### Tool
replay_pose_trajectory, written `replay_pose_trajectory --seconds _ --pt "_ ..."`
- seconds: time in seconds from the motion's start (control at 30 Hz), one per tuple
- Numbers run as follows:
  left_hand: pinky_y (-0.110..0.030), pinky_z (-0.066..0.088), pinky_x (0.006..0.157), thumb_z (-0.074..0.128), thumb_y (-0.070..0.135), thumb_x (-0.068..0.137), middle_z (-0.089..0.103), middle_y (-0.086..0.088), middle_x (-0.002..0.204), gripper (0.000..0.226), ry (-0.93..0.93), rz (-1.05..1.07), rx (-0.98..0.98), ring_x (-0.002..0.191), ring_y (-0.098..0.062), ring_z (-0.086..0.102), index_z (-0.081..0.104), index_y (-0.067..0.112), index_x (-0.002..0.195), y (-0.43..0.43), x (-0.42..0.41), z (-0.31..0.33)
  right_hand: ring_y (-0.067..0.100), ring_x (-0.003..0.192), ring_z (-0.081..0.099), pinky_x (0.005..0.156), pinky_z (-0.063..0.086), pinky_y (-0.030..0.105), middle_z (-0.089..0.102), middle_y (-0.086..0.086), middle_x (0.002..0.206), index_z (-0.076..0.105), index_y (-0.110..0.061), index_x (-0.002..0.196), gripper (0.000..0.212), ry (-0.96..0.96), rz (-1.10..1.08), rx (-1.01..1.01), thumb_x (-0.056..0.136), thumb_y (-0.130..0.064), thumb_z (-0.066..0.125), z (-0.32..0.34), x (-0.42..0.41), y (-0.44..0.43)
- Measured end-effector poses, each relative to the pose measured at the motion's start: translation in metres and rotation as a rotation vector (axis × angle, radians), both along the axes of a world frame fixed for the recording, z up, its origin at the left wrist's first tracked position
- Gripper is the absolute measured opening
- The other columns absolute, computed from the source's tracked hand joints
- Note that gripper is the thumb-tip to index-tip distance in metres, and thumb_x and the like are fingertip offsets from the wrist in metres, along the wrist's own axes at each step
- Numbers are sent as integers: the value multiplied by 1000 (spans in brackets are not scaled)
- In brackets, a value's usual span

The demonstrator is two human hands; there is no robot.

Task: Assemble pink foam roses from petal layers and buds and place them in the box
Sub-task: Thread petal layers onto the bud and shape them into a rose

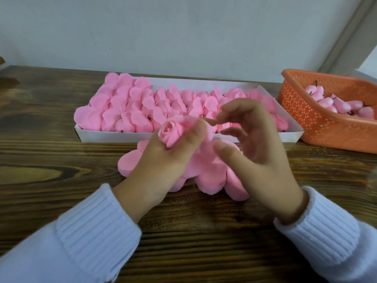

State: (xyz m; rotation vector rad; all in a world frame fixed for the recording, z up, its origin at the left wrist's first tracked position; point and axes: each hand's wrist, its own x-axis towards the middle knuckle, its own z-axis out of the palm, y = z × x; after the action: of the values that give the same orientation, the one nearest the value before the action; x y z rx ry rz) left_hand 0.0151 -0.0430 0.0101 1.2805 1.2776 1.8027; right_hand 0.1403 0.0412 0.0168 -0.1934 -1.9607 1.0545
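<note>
Two bare hands in white ribbed sleeves (95, 227) work over a dark wooden table (40, 160), seen from above and behind. Toward the left, the left hand (163, 166) is closed around a pink foam rose (170, 130), its thumb and fingers gripping the wrapped petals so the curled bud centre faces up and to the left. Beneath both hands a loose pile of flat pink petal layers (206, 176) lies on the table, touching the near wall of the box. Behind the hands, a long shallow white box (114, 136) runs across the table, packed with rows of finished pink roses (126, 107) that fill it from the left end to where the hands hide the view. To the right of the held rose, the right hand (257, 146) hovers with fingers spread and curled, holding nothing; its fingertips are near the rose, and whether they touch it is unclear. At the far right, an orange perforated basket (318, 119) sits just beside the box and holds pale pink buds (338, 105) with dark stems.
</note>
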Motion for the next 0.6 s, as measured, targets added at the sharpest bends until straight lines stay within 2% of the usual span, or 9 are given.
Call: replay_pose_trajectory --seconds 0.03,0.07,0.17,0.23,0.3,0.37,0.47,0.53,0.6 --pt "-52 37 57 66 81 56 45 -17 64 50 -69 -33 -22 62 -38 47 68 32 69 1 0 -1 15 104 58 89 46 33 57 -12 106 46 -22 114 41 -59 29 -36 77 -20 64 -1 -1 -1" --pt "-55 33 58 65 83 53 40 -20 66 56 -118 -69 -32 67 -40 44 66 28 67 2 -1 -2 13 104 57 90 45 31 58 -14 106 44 -19 117 47 -107 53 -64 75 -20 67 -2 -2 -2" --pt "-39 42 48 65 77 56 47 -15 64 51 -149 -186 -44 61 -30 51 64 27 66 2 -1 -3 13 103 61 95 47 38 65 -3 103 42 -9 123 59 -128 110 -180 73 -11 74 -5 -6 -6" --pt "-32 53 61 68 73 57 65 -5 78 48 -189 -236 -39 78 -23 67 65 26 68 3 1 -5 20 99 64 93 50 43 68 12 101 42 -8 123 60 -83 155 -299 72 -5 73 -4 -8 -8" --pt "-41 54 78 71 72 56 67 -12 95 50 -216 -240 -41 99 -33 67 66 24 71 5 1 -9 23 93 64 87 54 40 68 20 99 44 -10 122 59 -54 187 -379 73 -3 76 -4 -9 -9" --pt "-44 53 79 71 71 56 67 -16 100 51 -212 -228 -38 103 -38 65 67 24 72 4 2 -8 21 88 66 79 56 32 68 20 96 45 -10 120 58 -36 212 -430 70 -5 73 -3 -8 -7" --pt "-40 56 84 73 64 62 72 -11 100 45 -218 -242 -39 102 -27 68 72 24 84 3 2 -6 13 79 69 69 55 23 71 6 85 45 -8 120 56 -28 256 -479 70 -4 68 -2 -8 -6" --pt "-21 56 71 72 43 78 74 1 84 25 -147 -265 -42 85 -9 71 72 22 90 2 0 -7 9 74 69 65 54 19 71 1 78 44 -2 121 53 -34 283 -520 73 -1 64 -2 -8 -5" --pt "-9 49 56 69 23 80 70 8 67 13 -109 -305 -67 64 2 66 68 15 89 0 -1 -4 9 74 68 66 54 20 72 0 78 43 1 124 49 -51 331 -574 78 2 62 -2 -7 0"
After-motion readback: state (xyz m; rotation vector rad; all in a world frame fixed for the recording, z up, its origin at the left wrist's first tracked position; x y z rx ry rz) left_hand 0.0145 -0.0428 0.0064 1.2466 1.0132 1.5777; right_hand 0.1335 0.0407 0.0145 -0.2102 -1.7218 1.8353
